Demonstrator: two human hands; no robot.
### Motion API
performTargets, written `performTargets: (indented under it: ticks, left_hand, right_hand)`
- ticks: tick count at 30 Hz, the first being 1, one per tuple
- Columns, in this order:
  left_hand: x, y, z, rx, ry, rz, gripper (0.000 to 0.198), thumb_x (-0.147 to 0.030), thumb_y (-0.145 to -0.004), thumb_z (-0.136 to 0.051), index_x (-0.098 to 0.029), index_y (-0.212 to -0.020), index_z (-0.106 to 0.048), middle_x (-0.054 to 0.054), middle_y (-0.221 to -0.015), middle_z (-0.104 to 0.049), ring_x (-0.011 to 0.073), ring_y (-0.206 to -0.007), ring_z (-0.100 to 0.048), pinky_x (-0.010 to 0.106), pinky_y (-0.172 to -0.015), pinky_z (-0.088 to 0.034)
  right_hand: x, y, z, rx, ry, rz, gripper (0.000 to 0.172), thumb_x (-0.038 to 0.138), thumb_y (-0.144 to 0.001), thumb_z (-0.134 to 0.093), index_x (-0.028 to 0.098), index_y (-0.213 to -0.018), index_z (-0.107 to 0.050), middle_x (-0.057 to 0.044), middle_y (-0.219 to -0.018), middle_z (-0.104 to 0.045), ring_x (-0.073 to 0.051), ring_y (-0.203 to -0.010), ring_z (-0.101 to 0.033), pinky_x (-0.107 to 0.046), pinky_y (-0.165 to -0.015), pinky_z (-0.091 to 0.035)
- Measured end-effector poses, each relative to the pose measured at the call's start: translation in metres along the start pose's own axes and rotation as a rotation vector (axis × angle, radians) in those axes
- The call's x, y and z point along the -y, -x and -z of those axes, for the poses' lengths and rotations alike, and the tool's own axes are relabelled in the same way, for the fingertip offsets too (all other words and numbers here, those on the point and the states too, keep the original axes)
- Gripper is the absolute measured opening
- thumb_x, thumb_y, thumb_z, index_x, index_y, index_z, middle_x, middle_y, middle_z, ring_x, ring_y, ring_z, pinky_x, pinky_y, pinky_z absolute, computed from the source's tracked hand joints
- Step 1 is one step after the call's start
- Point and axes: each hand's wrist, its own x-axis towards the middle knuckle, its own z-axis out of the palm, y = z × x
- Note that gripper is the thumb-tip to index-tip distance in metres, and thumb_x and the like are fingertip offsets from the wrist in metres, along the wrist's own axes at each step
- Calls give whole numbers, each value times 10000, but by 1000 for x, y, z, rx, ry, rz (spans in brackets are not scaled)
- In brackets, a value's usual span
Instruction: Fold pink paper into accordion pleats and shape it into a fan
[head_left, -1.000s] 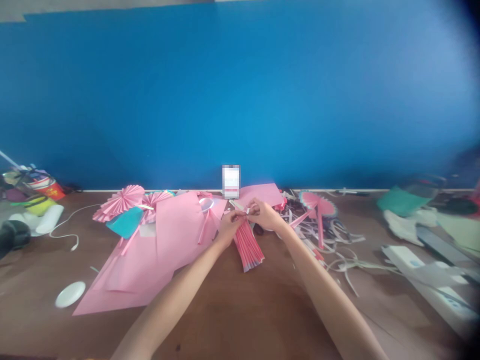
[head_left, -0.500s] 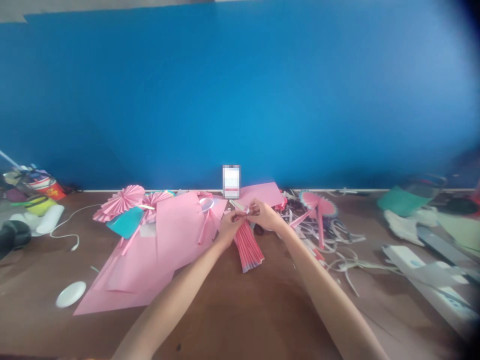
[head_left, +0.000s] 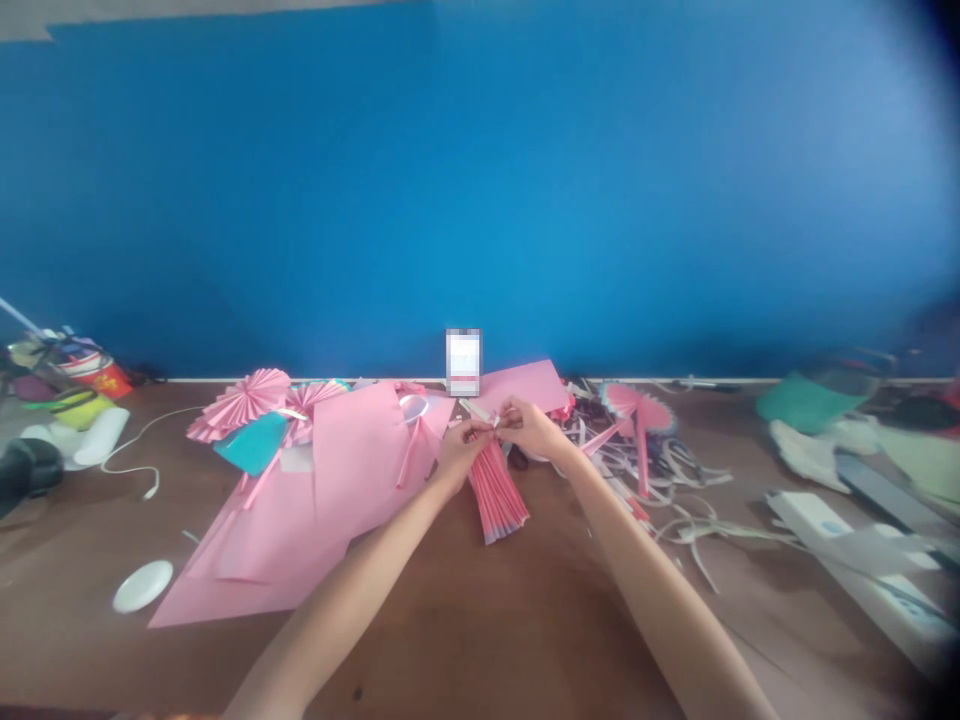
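Observation:
A pleated strip of pink paper hangs toward me over the brown table, its folds spread at the lower end, which has a pale bluish edge. At its gathered top, my left hand pinches the folds between thumb and fingers. My right hand is closed at the same spot, its fingertips on a small white piece that is mostly hidden. The fingertips of both hands nearly touch. Just behind them lies a flat sheet of pink paper.
Left are large pink sheets, pink paper fans and a teal piece. A white round lid-like disc lies nearer. Right are a finished fan, tangled paper strips and a power strip. A blue panel stands behind.
Almost nothing differs. Both hands stay at the top of the pleated paper, with only a slight shift of the right hand's fingers.

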Motion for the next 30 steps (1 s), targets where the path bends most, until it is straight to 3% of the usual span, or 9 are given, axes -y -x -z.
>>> performTargets:
  ticks: [30]
  left_hand:
    - [4, -2, 1, 4, 51, 39, 226, -362, -697, -793, -178, -820, -749, 49, -872, -722, 197, -854, -651, 316, -806, -490]
  right_hand:
    - [-2, 1, 1, 28, -25, 14, 224, 163, -700, -638, 200, -896, -537, 18, -725, -669, -163, -718, -665, -262, -668, -508]
